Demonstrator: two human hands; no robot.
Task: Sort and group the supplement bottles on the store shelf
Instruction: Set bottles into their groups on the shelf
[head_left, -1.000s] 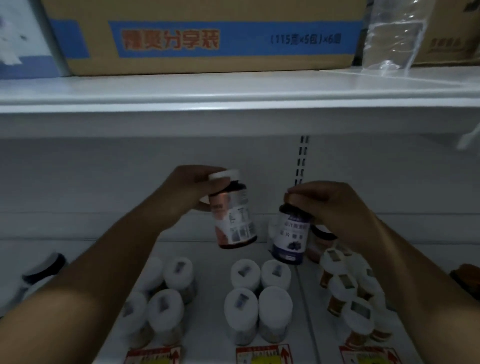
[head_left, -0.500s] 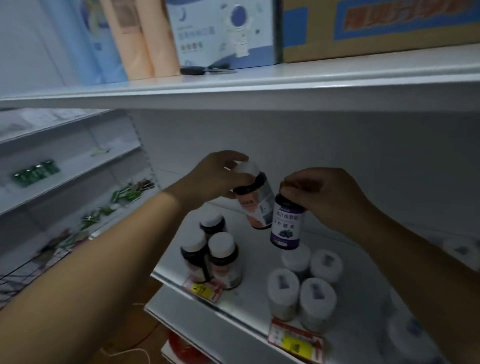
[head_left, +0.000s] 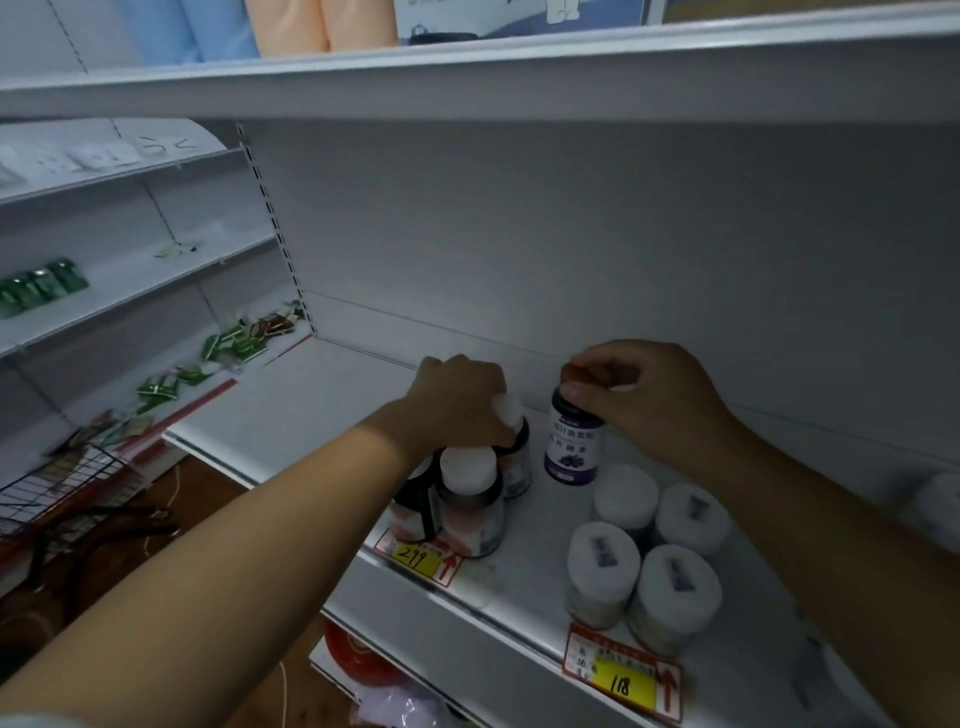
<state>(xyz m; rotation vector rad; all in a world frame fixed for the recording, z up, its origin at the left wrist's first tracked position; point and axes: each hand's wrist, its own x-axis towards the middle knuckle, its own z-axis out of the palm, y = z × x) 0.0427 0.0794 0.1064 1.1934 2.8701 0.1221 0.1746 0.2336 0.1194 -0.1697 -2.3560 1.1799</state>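
Note:
My left hand (head_left: 460, 402) grips the white cap of a dark bottle with an orange label (head_left: 514, 457), which stands on the white shelf (head_left: 322, 410) behind two like bottles (head_left: 470, 501). My right hand (head_left: 644, 397) pinches the cap of a dark bottle with a purple label (head_left: 574, 441) and holds it upright just above the shelf, right of that group. Several white-capped bottles (head_left: 644, 545) stand in a cluster at the front right.
Price tags (head_left: 423, 558) reading 299 and 118 (head_left: 621, 673) hang on the shelf's front edge. A shelf board (head_left: 467, 78) runs overhead. To the left, other shelves hold green packets (head_left: 234, 343); a black wire basket (head_left: 62, 483) sits low left.
My left hand has lowered the orange-label bottle onto the shelf behind the two like bottles. My right hand has come down with the purple-label bottle. The view has tilted down.

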